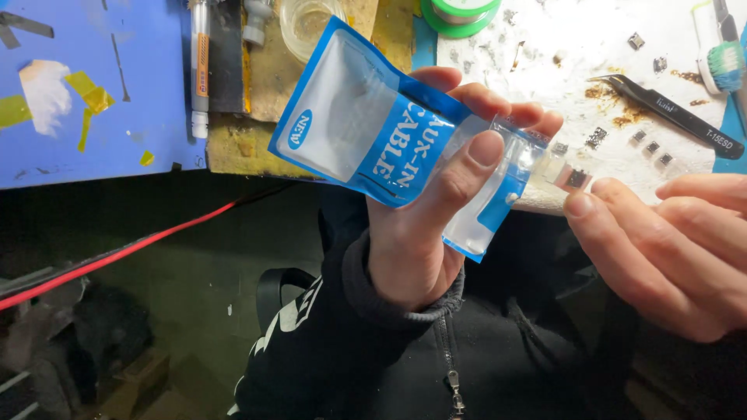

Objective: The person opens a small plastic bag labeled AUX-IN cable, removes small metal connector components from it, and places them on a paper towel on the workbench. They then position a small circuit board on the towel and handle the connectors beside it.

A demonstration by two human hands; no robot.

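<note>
Left hand (420,225) grips a flat blue-and-clear plastic zip pouch (366,128), thumb pressed across the front, fingers wrapped behind. Pouch is held in the air over the near edge of the bench (545,204), tilted, with its open clear end pointing right.

Right hand (677,249) comes in from the right, fingers mostly together. Thumb and fingertips pinch a small dark square component (577,179) right at the pouch mouth. Can't tell whether the part is touching the pouch film.

On the bench, far right:
- white stained work mat (568,54) with brown residue spots
- black fine-tip tweezers (669,113) lying diagonally on the mat
- row of small dark chips (652,146) just near-side of the tweezers, close to the right hand
- white-handled brush with teal bristles (720,58) at the far right edge
- green spool (459,12) at the far edge, partly cropped

Bench, left and centre:
- blue mat (93,140) with yellow tape scraps (89,97) and a white smear
- white pen-shaped tool with an orange band (201,70) lying just right of the blue mat
- clear round dish (307,23) behind the pouch, partly hidden

Near side, below the bench: red cable (117,257) running diagonally through dark space at left; black zipped hoodie (389,358) on the person at bottom centre.
</note>
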